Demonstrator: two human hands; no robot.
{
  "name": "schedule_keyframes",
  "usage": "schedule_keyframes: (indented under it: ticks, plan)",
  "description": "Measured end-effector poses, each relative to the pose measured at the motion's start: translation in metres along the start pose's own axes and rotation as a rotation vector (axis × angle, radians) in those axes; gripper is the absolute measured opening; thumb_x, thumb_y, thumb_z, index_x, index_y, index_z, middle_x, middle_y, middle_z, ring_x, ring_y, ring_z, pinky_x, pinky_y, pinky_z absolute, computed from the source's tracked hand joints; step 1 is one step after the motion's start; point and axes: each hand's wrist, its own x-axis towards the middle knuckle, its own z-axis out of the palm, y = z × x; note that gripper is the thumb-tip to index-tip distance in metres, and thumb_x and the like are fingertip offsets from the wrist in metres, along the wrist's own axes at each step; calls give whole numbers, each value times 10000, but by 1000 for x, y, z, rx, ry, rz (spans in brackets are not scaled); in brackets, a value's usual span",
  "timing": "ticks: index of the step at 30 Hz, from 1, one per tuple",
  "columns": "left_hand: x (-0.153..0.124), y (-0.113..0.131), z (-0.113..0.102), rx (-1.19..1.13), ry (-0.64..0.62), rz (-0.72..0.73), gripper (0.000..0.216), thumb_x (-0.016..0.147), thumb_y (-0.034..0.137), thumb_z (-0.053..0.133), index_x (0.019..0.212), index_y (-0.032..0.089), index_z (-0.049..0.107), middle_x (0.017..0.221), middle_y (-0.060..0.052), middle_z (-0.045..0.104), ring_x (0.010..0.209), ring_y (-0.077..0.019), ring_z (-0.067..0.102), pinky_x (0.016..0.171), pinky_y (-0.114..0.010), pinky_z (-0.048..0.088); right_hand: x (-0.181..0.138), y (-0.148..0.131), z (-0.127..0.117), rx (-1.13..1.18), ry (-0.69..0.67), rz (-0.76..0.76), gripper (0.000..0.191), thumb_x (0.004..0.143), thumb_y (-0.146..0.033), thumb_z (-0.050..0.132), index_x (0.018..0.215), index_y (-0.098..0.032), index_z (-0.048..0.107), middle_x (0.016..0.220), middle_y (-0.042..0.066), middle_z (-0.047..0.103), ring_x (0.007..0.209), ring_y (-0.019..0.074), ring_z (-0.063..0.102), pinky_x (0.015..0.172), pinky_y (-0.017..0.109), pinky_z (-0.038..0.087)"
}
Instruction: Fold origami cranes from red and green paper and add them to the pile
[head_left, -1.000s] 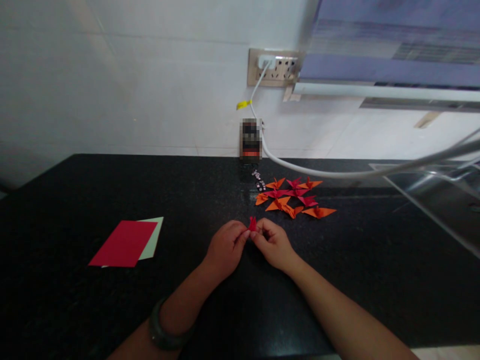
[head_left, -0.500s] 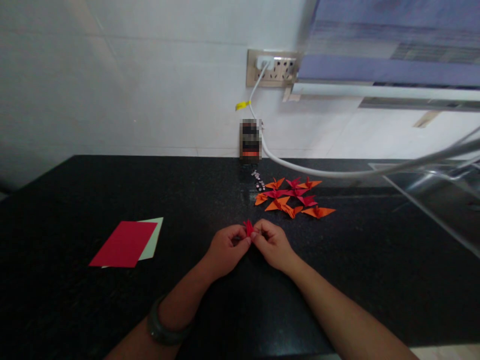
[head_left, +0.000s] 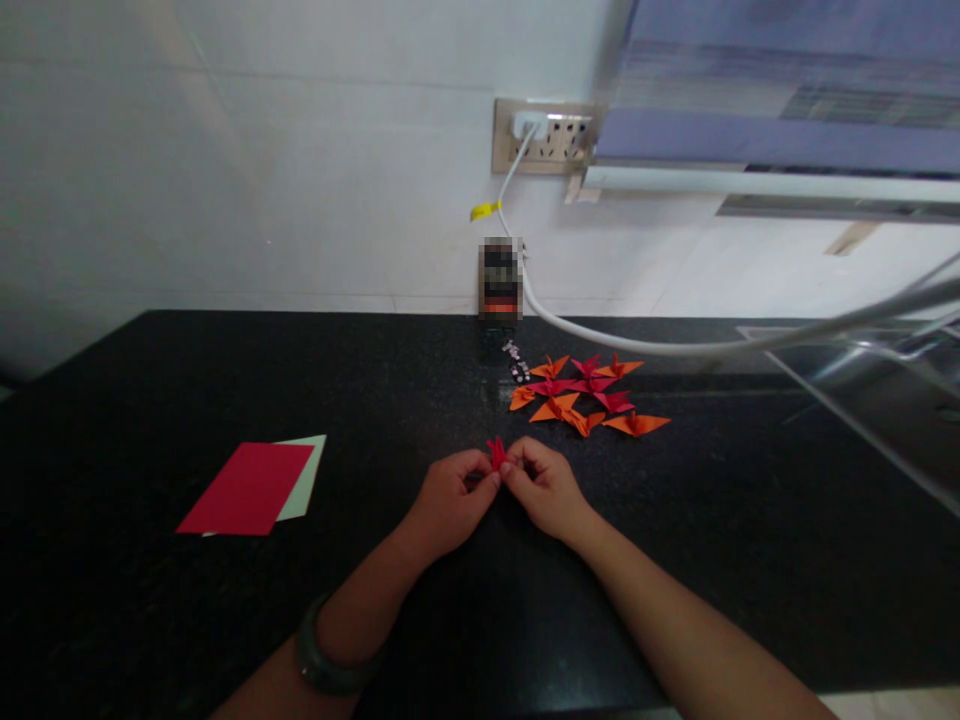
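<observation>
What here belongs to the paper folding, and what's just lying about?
Likely involved:
small folded red paper in left hand and right hand
flat red paper sheet
pale green paper sheet
folded orange and red paper birds

Seemingly unrelated:
white cable
dark rectangular object

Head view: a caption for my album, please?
Left hand and right hand pinch folded red paper near orange and red paper cranes.

The one view looks from the person's head, above the near edge of the black speckled stone counter (head_left: pixel 337 380), facing forward and down toward the white tiled wall (head_left: pixel 300 200) behind it. It is near, with the bare left hand (head_left: pixel 454 502) and bare right hand (head_left: pixel 549 490) over the counter's middle, yet wide enough to include part of the grey metal sink (head_left: pixel 892 410) at the counter's right.
</observation>
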Motion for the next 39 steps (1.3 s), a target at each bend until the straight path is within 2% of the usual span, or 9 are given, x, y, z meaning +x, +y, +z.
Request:
schedule_keyframes:
  ticks: [8, 18, 27, 32, 39]
  plan:
    - [1, 1, 0, -64, -63, -62, 173, 735, 277, 509, 614, 154, 526, 586, 27, 502, 536, -95, 440, 507, -206, 352, -1, 1, 0, -19, -11, 8, 113, 724, -186, 499, 617, -180, 463, 526, -53, 416, 485, 76, 368, 465, 201, 305]
    - [2, 2, -1, 3, -51, -41, 182, 731, 277, 498, 597, 158, 526, 579, 28, 494, 548, -102, 443, 508, -210, 341, -2, 0, 1, -25, -15, 22, 127, 732, -197, 501, 615, -181, 456, 513, -60, 394, 472, 70, 343, 460, 196, 301]
    - [2, 4, 1, -107, -44, -114, 145, 704, 262, 528, 606, 160, 495, 581, 37, 473, 546, -94, 434, 514, -212, 347, -1, -3, 1, -44, -35, 36, 125, 744, -216, 496, 629, -183, 461, 539, -51, 413, 499, 81, 376, 483, 203, 314]
    - [3, 1, 1, -241, -18, -160, 107, 669, 244, 573, 705, 156, 523, 638, 26, 519, 594, -102, 485, 562, -222, 395, -3, -3, 1, -53, -37, 37, 130, 759, -233, 491, 641, -183, 470, 546, -49, 419, 498, 82, 385, 488, 206, 315]
    - [5, -4, 3, -393, -19, -225, 228, 654, 239, 610, 848, 144, 537, 747, -17, 603, 684, -130, 565, 630, -255, 438, -2, -1, 1, -46, -40, 10, 121, 759, -216, 495, 646, -179, 475, 553, -51, 434, 508, 79, 394, 497, 198, 322]
